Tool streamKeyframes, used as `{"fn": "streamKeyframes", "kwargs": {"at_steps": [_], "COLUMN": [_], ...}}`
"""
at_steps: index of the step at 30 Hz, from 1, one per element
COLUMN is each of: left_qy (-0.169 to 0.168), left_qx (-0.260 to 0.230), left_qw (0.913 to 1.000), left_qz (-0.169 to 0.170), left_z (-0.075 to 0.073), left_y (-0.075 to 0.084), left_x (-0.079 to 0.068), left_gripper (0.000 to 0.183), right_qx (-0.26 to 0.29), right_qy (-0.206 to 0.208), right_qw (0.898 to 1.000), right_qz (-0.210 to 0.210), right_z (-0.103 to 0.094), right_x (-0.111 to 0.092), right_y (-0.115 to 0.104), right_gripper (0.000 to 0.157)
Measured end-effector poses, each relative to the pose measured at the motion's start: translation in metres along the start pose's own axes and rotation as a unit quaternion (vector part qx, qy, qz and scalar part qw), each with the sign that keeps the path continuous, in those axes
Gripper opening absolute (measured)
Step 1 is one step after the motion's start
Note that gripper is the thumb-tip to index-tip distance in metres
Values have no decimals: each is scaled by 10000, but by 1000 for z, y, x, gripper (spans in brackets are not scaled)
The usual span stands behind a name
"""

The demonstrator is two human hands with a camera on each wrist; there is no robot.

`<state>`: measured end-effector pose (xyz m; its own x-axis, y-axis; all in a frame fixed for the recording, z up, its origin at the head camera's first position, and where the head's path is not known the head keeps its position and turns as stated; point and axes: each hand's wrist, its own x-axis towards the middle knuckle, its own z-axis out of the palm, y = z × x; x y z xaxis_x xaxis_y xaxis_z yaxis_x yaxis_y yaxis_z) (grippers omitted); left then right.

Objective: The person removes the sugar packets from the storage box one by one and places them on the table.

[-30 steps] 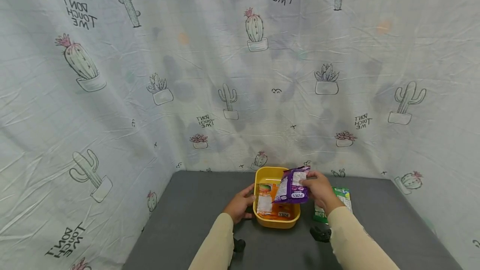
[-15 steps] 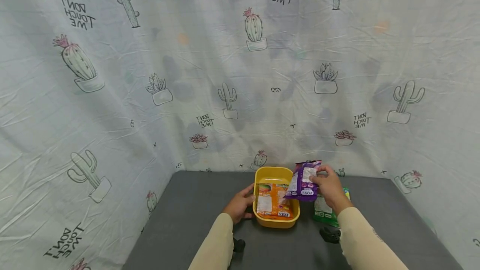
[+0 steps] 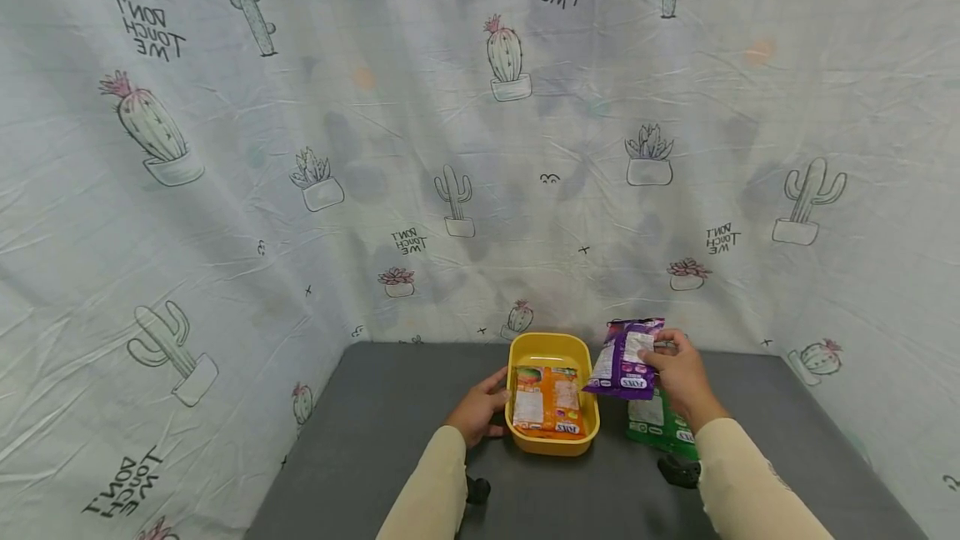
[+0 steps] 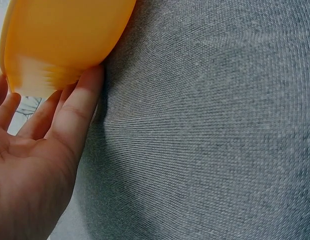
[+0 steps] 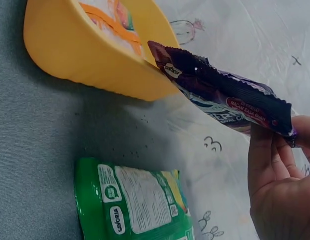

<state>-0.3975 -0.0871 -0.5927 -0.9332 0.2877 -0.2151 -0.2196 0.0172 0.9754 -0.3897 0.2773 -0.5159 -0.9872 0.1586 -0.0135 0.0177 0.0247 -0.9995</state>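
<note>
My right hand (image 3: 686,377) pinches a purple Fox's candy bag (image 3: 626,361) by its right edge. The bag is raised, with its lower left corner close to the right rim of a yellow tub (image 3: 553,447). An orange Fox's candy bag (image 3: 551,402) lies inside the tub. Against the tub's left side rests my left hand (image 3: 477,412); the left wrist view shows its extended fingers (image 4: 77,107) touching the outer wall. Below the purple bag in the right wrist view, a green candy bag (image 5: 140,200) lies on the table, partly hidden by my right arm in the head view.
The dark grey table (image 3: 390,440) runs back to a white cactus-print curtain (image 3: 555,273) that hangs behind and at both sides. Small black objects show beside each forearm, one of them a black piece (image 3: 678,471) by the right sleeve.
My right hand has carried the purple bag rightward from over the tub, so more of the orange bag shows. The left hand and the tub have stayed in place.
</note>
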Motion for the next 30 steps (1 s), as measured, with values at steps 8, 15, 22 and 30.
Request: {"fn": "streamKeyframes", "kwargs": {"at_steps": [8,15,22,30], "left_qy": [21,40,50,9], "left_qx": [-34,-44,-63,-80], "left_qw": [10000,10000,10000,10000], "left_qz": [-7,-7,-11,27], "left_z": [0,0,-1,-1], "left_y": [0,-1,-1,-2], "left_x": [1,2,1,1], "left_gripper": [61,61,61,62], "right_qx": [-128,-339,-311,-393], "right_qy": [212,302,190,121], "right_qw": [9997,9990,9993,9991], "right_qz": [-55,-49,-35,101], "right_z": [-16,-29,-36,-45], "right_x": [1,-1,1,0], "right_y": [2,6,10,18], "right_gripper": [26,26,26,27]}}
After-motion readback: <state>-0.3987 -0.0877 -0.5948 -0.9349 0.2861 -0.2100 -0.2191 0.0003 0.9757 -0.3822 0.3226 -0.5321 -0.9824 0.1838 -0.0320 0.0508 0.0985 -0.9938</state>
